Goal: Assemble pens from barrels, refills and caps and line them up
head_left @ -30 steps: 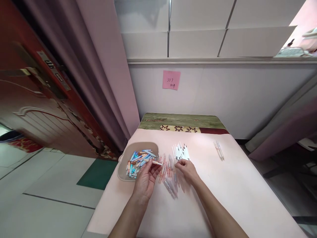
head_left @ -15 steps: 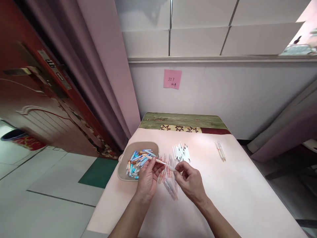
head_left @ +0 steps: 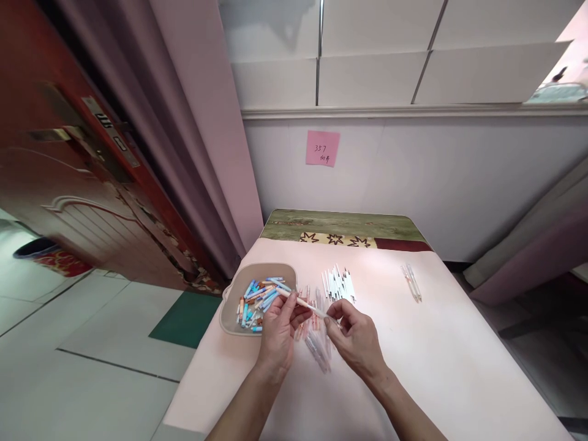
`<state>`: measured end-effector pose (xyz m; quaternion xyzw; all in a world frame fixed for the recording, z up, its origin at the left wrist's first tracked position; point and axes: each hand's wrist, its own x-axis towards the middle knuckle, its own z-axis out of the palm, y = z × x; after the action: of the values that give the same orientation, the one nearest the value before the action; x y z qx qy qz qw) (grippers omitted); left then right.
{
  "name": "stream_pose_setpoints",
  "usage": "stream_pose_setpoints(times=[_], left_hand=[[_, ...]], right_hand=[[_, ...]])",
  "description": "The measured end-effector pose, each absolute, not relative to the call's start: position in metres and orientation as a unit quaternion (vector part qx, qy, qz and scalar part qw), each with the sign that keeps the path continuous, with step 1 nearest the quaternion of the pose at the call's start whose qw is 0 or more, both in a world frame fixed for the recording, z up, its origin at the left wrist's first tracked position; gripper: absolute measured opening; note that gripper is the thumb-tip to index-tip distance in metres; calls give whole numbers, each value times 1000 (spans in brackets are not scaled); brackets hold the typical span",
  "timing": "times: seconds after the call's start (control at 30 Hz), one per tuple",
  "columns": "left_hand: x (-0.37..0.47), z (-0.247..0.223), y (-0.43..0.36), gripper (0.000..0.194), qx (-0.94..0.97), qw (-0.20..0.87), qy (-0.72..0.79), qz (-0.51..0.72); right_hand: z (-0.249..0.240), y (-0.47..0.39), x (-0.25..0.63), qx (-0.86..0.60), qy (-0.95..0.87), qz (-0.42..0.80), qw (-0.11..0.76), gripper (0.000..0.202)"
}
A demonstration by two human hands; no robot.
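My left hand (head_left: 278, 327) grips a slim pale peach pen part (head_left: 294, 297) between thumb and fingers, its back end pointing up and left over the bin. A thin white section runs from that part toward my right hand (head_left: 357, 338). My right thumb and forefinger pinch a clear pen barrel (head_left: 320, 313), which lines up with the white section; whether it has slid over it I cannot tell. Below and between the hands lies a pile of clear pen barrels (head_left: 316, 350), some with pinkish parts, partly hidden by my fingers.
A beige bin (head_left: 228, 318) holding blue, orange and brown pen parts stands at the left. White refills with dark tips (head_left: 339, 284) lie behind my right hand. Two clear pens (head_left: 411, 282) rest at the right on the pale tablecloth (head_left: 441, 361).
The whole view has shifted slightly to the right and down. Both hands keep nearly the same pose on the pen parts, with only a slight change in the tilt of the peach part.
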<state>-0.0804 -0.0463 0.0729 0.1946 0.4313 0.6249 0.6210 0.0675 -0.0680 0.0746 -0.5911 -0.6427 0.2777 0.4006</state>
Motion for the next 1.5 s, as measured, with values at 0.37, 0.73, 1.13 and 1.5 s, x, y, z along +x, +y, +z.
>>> stream_pose_setpoints(times=[0.37,0.73,1.13,1.5], left_hand=[[-78,77,-46,28,139,652,414,620],[-77,79,-52,21,131,657,435,601],[-77,81,-52,15,127,659,422,610],[-84,72,-52,12,145,656,432,601]], right_hand=[[65,-68,62,-532,-628,226,521,7],[65,-71,67,-507,-650,135,550,6],[69,-79,72,-504,-649,160,547,7],[16,-66,115,-624,-435,435,481,28]])
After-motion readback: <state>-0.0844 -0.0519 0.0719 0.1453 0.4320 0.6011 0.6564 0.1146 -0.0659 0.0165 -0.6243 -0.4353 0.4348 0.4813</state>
